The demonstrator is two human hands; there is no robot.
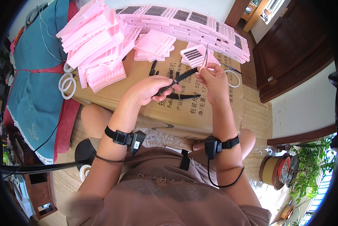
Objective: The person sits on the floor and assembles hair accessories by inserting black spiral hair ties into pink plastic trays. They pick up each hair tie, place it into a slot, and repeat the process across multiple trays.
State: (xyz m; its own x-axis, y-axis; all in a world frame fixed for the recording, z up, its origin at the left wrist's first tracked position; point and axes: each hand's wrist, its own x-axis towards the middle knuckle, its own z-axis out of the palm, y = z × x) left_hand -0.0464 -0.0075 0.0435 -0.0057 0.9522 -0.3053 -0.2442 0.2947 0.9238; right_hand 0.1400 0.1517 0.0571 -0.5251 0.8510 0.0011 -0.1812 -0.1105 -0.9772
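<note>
My left hand is closed round the lower end of a black strip of lash clusters, which slants up to the right. The strip's upper end meets the fingertips of my right hand. Those fingers pinch slim, pointed tweezers, whose points stick up away from me. Just beyond the hands lies a small pink tray bearing several rows of black lash clusters. More black strips lie on the cardboard box that serves as the work surface, below and left of the held one.
Pink trays are piled at the left, with a smaller stack beside it. A long row of filled trays lines the far edge. White rings lie at the left edge; another ring is at the right.
</note>
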